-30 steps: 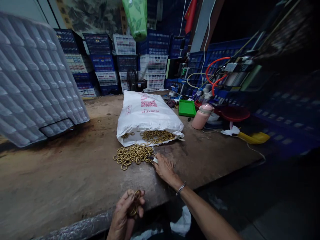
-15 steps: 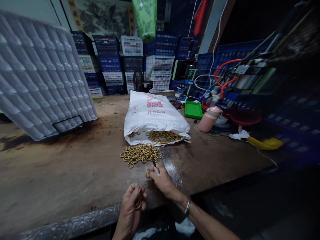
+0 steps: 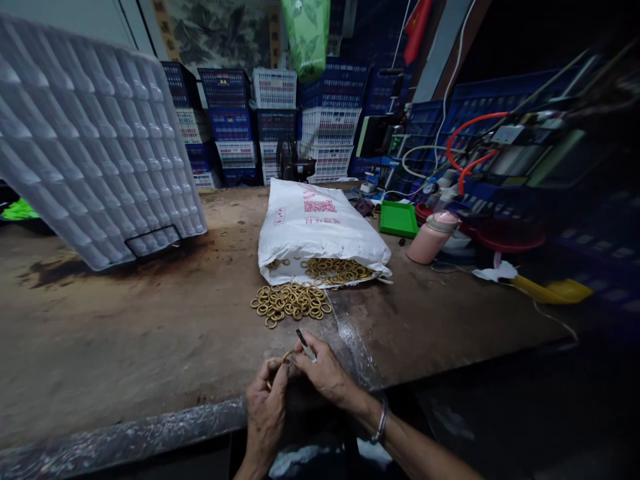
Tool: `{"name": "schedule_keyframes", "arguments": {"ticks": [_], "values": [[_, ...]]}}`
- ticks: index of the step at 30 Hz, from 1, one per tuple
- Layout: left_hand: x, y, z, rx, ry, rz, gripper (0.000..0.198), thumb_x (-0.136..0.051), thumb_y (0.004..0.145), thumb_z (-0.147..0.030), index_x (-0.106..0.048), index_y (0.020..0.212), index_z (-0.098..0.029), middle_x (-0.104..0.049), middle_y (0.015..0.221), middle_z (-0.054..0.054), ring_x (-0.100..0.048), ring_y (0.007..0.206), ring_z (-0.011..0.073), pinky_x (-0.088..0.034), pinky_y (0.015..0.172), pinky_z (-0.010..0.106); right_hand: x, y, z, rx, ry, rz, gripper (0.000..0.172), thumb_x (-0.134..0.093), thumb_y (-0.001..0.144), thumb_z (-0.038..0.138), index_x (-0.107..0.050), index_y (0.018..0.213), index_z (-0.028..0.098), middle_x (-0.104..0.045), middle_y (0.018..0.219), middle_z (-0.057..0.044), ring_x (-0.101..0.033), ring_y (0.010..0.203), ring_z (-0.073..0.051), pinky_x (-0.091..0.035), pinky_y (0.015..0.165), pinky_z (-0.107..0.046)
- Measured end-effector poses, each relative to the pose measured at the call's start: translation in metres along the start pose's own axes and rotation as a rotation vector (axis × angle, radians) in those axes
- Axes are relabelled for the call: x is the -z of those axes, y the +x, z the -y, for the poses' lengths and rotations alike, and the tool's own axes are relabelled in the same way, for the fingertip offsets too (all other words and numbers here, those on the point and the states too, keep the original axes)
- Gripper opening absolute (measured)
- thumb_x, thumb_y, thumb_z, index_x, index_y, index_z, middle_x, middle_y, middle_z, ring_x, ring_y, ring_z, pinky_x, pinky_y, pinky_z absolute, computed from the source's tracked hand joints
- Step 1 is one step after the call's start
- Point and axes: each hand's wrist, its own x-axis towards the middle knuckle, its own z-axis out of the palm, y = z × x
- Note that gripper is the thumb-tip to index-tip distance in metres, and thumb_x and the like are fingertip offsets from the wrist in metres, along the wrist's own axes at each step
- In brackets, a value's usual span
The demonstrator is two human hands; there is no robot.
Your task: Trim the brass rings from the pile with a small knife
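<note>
My two hands meet just above the near edge of the workbench. My left hand [image 3: 267, 397] is closed around a brass ring [image 3: 269, 385], largely covered by the fingers. Another brass ring [image 3: 288, 356] stands upright between the fingertips of both hands. In my right hand [image 3: 323, 370] there is a slim, knife-like tool [image 3: 306, 347] with a dark tip and a pale handle, its tip pointing up and left. Beyond my hands lies a loose pile of brass rings [image 3: 290, 301], spilling from the open mouth of a white woven sack [image 3: 320, 230] with red print.
A large ribbed translucent tray [image 3: 100, 147] leans at the left. On the right stand a green tray [image 3: 399, 219], a pink bottle [image 3: 433, 238], a red dish [image 3: 510, 237] and a yellow scoop [image 3: 555, 291]. Stacked crates [image 3: 231, 125] and a black fan [image 3: 287, 159] are at the back.
My right hand has brought a ring down and left to my left hand, so the hands now meet. The tool has tilted further left. The whole view has shifted slightly.
</note>
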Motion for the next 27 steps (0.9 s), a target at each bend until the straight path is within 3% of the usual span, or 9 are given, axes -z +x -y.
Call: {"name": "schedule_keyframes", "arguments": {"ticks": [4, 7, 11, 14, 16, 24, 27], "values": [[0.0052, 0.001, 0.0004, -0.202, 0.261, 0.004, 0.018, -0.062, 0.068, -0.035, -0.066, 0.07, -0.018, -0.063, 0.065, 0.001, -0.055, 0.063, 0.016, -0.042, 0.06, 0.023, 0.0055, 0.002, 0.0028, 0.098, -0.174, 0.01, 0.009, -0.048, 0.075, 0.026, -0.049, 0.071, 0.017, -0.044, 0.061, 0.006, -0.04, 0.059, -0.009, -0.031, 0.054, -0.019], [0.0067, 0.0008, 0.0007, -0.236, 0.307, 0.041, 0.016, -0.06, 0.07, -0.033, -0.066, 0.072, -0.019, -0.064, 0.069, 0.002, -0.056, 0.068, 0.0165, -0.042, 0.065, 0.024, 0.0021, 0.0027, 0.0016, 0.091, -0.264, 0.024, 0.017, -0.046, 0.075, 0.024, -0.043, 0.06, 0.017, -0.038, 0.056, 0.006, -0.036, 0.057, -0.008, -0.027, 0.052, -0.02], [0.0071, -0.0013, 0.0032, -0.068, 0.164, 0.115, 0.02, -0.06, 0.071, -0.038, -0.062, 0.074, -0.018, -0.058, 0.062, -0.001, -0.051, 0.056, 0.0113, -0.04, 0.053, 0.02, -0.0015, 0.0022, 0.0003, 0.04, -0.25, 0.027, 0.018, -0.045, 0.075, 0.023, -0.043, 0.059, 0.017, -0.036, 0.054, 0.007, -0.035, 0.056, -0.008, -0.025, 0.051, -0.02], [0.0077, -0.0028, 0.0069, 0.186, -0.015, 0.184, 0.026, -0.057, 0.072, -0.044, -0.055, 0.078, -0.019, -0.047, 0.053, -0.007, -0.037, 0.038, 0.0048, -0.027, 0.037, 0.016, -0.0013, 0.0015, 0.0002, 0.01, -0.212, 0.029, 0.016, -0.045, 0.075, 0.023, -0.045, 0.06, 0.017, -0.039, 0.054, 0.006, -0.037, 0.055, -0.008, -0.026, 0.05, -0.019], [0.0078, -0.0036, 0.008, 0.27, -0.104, 0.216, 0.026, -0.056, 0.074, -0.045, -0.051, 0.079, -0.02, -0.045, 0.053, -0.008, -0.032, 0.036, 0.0029, -0.022, 0.034, 0.014, -0.0009, 0.0007, -0.0002, -0.006, -0.185, 0.043, 0.016, -0.044, 0.075, 0.023, -0.046, 0.06, 0.017, -0.042, 0.053, 0.006, -0.038, 0.054, -0.008, -0.027, 0.05, -0.019], [0.0058, -0.0072, 0.0011, 0.289, -0.185, 0.263, 0.025, -0.055, 0.076, -0.043, -0.046, 0.077, -0.02, -0.046, 0.055, -0.008, -0.033, 0.037, 0.0019, -0.022, 0.035, 0.013, -0.0005, -0.002, -0.0022, 0.004, -0.08, 0.095, 0.018, -0.04, 0.078, 0.024, -0.049, 0.063, 0.017, -0.052, 0.054, 0.003, -0.046, 0.054, -0.009, -0.032, 0.052, -0.019], [0.0066, -0.008, 0.0004, 0.295, -0.187, 0.256, 0.025, -0.056, 0.075, -0.044, -0.045, 0.077, -0.021, -0.047, 0.056, -0.008, -0.034, 0.038, 0.0019, -0.023, 0.035, 0.013, 0.0008, -0.0009, -0.0036, -0.008, -0.105, 0.06, 0.02, -0.037, 0.079, 0.023, -0.051, 0.066, 0.017, -0.053, 0.057, 0.003, -0.047, 0.054, -0.009, -0.033, 0.053, -0.019]]}}
